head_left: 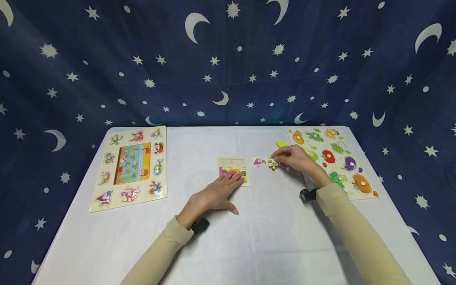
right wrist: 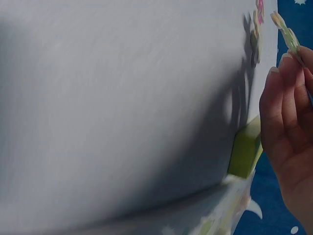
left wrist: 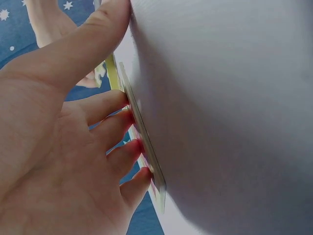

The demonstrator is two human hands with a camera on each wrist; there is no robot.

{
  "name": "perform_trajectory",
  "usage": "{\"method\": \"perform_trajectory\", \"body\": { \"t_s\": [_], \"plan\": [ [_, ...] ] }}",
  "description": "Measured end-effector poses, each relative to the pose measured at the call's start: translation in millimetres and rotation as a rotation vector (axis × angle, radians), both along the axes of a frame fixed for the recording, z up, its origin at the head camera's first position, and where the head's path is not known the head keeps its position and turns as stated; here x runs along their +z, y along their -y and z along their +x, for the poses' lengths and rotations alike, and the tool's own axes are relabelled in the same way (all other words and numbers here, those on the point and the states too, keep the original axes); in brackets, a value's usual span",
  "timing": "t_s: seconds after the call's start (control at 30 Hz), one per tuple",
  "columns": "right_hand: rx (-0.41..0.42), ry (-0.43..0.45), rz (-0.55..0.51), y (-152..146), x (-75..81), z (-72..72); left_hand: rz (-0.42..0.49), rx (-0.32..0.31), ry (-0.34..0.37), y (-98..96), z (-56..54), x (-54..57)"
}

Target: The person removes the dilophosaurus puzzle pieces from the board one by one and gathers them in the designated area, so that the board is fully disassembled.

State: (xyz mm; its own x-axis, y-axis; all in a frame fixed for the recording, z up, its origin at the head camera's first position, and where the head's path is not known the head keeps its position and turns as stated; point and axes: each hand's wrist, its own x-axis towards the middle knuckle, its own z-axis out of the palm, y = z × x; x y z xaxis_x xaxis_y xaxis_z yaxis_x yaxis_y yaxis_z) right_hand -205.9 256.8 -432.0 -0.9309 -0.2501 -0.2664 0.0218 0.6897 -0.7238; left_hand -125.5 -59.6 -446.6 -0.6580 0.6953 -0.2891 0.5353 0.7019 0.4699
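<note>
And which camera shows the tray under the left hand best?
The head view: it shows the tray from above, though the left hand covers part. The left wrist view catches it nearly edge-on; the right wrist view doesn't show it.

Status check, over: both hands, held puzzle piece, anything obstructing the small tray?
Left hand: rests on small tray. Right hand: pinches puzzle piece, raised off table. Obstruction: left hand partly covers tray.

Pale-green jigsaw piece (right wrist: 288, 34), tilted, aloft
</note>
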Motion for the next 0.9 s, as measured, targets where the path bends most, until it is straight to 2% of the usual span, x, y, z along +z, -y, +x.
{"method": "perform_trajectory", "body": {
  "t_s": [0.2,0.5,0.9],
  "plan": [
    [-0.034,0.045,0.01,-9.5,-2.9,-2.1,0.001,0.008,0.006,1.2,0.1,0.5],
    [-0.046,0.059,0.026,-14.4,-3.2,-5.6,0.009,0.006,0.01,0.0,0.8,1.5],
    [0.009,-0.015,0.107,-20.8,-0.1,-10.1,0.007,0.012,0.024,0.5,0.6,2.5]
  ]
}}
